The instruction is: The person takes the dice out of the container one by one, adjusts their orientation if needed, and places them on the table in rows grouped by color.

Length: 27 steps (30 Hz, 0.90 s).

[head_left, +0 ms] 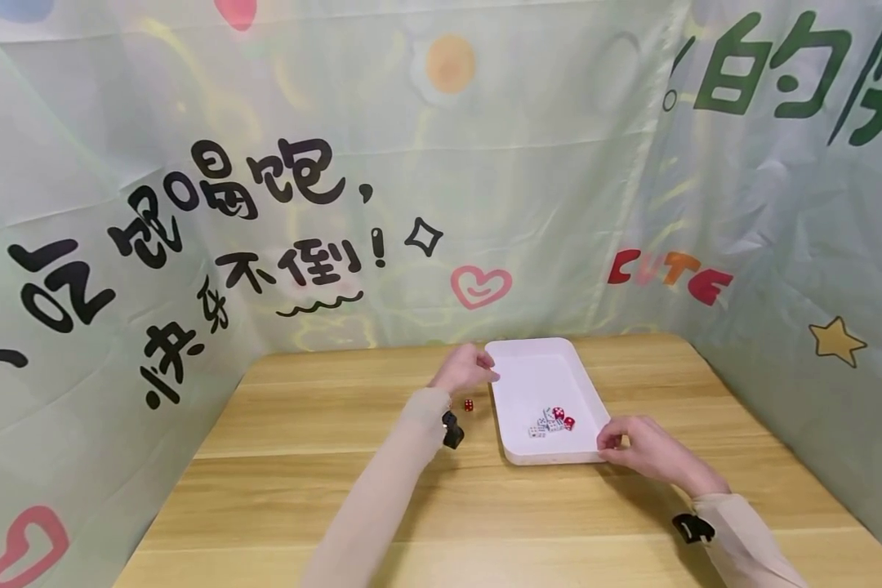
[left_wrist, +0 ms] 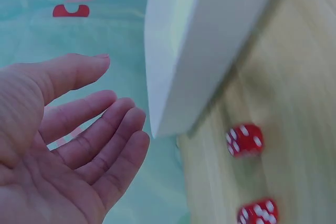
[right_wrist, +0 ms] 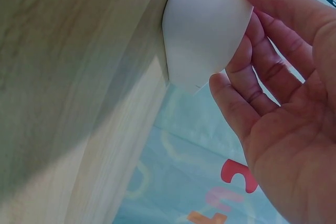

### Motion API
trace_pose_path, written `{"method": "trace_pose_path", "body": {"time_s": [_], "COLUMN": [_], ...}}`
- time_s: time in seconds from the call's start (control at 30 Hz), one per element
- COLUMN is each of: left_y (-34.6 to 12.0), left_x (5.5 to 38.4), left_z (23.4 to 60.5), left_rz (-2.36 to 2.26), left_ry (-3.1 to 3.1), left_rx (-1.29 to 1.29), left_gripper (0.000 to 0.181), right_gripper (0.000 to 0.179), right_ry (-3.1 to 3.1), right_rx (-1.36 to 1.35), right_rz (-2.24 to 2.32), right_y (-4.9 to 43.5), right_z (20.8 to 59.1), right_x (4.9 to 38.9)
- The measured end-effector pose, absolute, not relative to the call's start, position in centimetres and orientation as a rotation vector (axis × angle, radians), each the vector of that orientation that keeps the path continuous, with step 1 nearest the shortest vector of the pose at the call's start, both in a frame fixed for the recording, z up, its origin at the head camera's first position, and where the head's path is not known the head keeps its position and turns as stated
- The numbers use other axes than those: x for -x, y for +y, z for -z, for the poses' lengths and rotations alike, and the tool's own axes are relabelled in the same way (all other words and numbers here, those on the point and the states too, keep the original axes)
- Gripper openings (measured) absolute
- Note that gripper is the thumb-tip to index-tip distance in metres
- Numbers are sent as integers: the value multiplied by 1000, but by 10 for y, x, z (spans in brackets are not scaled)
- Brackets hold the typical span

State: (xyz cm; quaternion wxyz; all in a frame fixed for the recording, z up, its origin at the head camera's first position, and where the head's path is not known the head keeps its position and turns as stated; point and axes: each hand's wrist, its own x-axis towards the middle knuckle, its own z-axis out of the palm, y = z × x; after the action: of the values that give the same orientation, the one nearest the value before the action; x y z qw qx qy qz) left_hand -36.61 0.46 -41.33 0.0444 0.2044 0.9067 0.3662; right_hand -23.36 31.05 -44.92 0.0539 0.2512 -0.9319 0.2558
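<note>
A white shallow tray (head_left: 551,376) stands on the wooden table, with a small pile of white dice (head_left: 536,432) and red dice (head_left: 559,413) near its front end. My right hand (head_left: 650,447) grips the near right corner of the tray, its thumb and fingers at the rim; in the right wrist view the thumb and fingertips (right_wrist: 218,80) meet the white wall. My left hand (head_left: 465,369) is beside the tray's far left side, fingers loosely bent and holding nothing. In the left wrist view its fingertips (left_wrist: 137,116) are close to the tray's corner.
Outside the tray, to its left, a red die (head_left: 468,405) lies on the table (head_left: 301,474) beside my left wrist. The left wrist view shows a second red die (left_wrist: 258,213) near it. Printed cloth (head_left: 544,204) encloses the table's back and sides.
</note>
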Motion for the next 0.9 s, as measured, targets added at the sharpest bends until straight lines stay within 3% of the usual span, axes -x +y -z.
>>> {"method": "trace_pose_path", "body": {"time_s": [0.17,0.63,0.9], "left_y": [26,88,111], "left_x": [367,351,344], "left_z": [408,413,431], "left_rz": [-1089,-1007,-887], "left_ry": [2755,2731,2703], "left_rx": [-612,-597,-632], "left_gripper": [31,16,17], "right_gripper": [17,16,15], "right_ry": [-2849,-2825,-2809], "right_rx": [-751,-797,-823], "right_rz": [-773,-784,-793], "right_y": [311,310,312], "right_z": [449,449,451], "right_x": [235,235,233]}}
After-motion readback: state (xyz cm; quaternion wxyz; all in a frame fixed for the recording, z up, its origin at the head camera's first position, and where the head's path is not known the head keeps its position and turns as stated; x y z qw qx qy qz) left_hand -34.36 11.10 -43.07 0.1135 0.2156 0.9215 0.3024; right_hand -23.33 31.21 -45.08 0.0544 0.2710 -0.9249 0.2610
